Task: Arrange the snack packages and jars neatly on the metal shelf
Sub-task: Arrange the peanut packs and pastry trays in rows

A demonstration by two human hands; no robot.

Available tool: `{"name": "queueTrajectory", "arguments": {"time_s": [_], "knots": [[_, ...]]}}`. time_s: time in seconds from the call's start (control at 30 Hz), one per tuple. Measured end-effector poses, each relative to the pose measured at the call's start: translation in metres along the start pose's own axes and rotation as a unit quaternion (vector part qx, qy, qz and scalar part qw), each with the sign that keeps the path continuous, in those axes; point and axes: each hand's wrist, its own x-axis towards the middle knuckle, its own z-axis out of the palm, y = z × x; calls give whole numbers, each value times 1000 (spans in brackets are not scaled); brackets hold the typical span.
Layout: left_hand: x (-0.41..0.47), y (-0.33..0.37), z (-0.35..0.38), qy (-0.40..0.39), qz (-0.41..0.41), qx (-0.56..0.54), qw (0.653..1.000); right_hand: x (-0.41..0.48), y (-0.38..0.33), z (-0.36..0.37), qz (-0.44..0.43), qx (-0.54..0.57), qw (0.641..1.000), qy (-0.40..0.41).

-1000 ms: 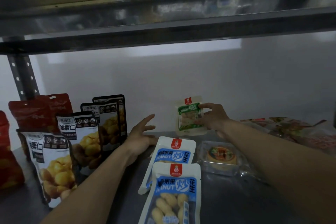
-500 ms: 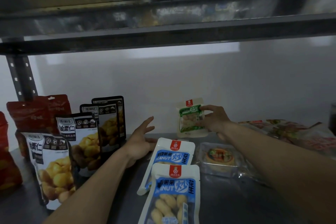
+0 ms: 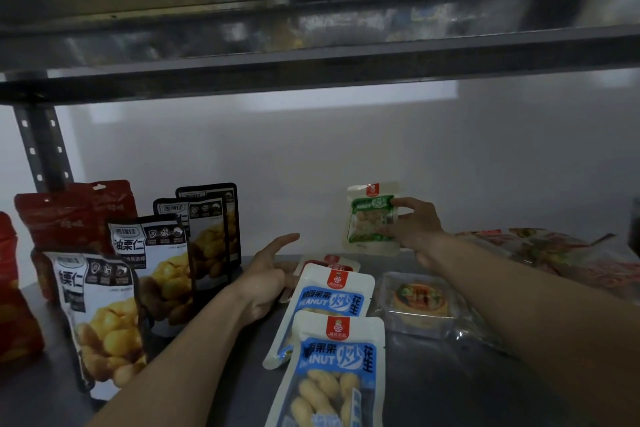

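Observation:
My right hand (image 3: 414, 230) pinches a small green and white peanut pack (image 3: 371, 218), held upright against the back wall of the metal shelf (image 3: 450, 388). My left hand (image 3: 268, 276) rests on the shelf with fingers spread, touching the top of a blue peanut pack (image 3: 334, 295). A second blue peanut pack (image 3: 334, 371) lies in front of it. A red-labelled pack (image 3: 329, 262) lies flat behind them, partly hidden. Chestnut pouches (image 3: 104, 315) stand in a staggered row at the left.
Red pouches (image 3: 69, 218) stand behind the chestnut pouches, and another red bag (image 3: 14, 305) sits at the far left. A clear-wrapped round pastry (image 3: 420, 300) lies right of the peanut packs. Loose colourful packs (image 3: 571, 260) pile at the far right. The upper shelf (image 3: 311, 55) hangs overhead.
My right hand has shifted the green pack slightly while keeping it upright at the back wall. My left hand has stayed by the blue peanut pack.

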Motion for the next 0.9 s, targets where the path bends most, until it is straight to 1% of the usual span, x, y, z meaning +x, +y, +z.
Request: {"name": "queueTrajectory", "arguments": {"time_s": [0.1, 0.2, 0.27, 0.4, 0.53, 0.63, 0.7, 0.8, 0.9], "knots": [[-4, 1, 4, 0, 9, -18, 1000, 2, 3, -2, 12, -21, 999, 24], [-5, -1, 5, 5, 23, -49, 999, 0, 4, 1, 36, -53, 998, 12], [-5, -1, 4, 14, 34, -61, 997, -5, 4, 7, 57, -67, 996, -18], [-7, -2, 6, 25, 43, -73, 996, -17, 2, 21, 105, -20, 987, -120], [-8, -2, 7, 37, 39, -57, 997, -25, -6, 31, 109, -91, 972, -187], [-8, -1, 8, 43, 33, -46, 997, -26, -9, 33, 113, -109, 962, -221], [-7, -2, 8, 45, 27, -37, 998, -22, -10, 33, 107, -153, 957, -220], [-7, -2, 8, 53, 21, -15, 998, -14, -13, 29, 51, -258, 947, -186], [-7, -2, 10, 64, 16, 12, 998, -16, -19, 22, 11, -310, 937, -162]]}}
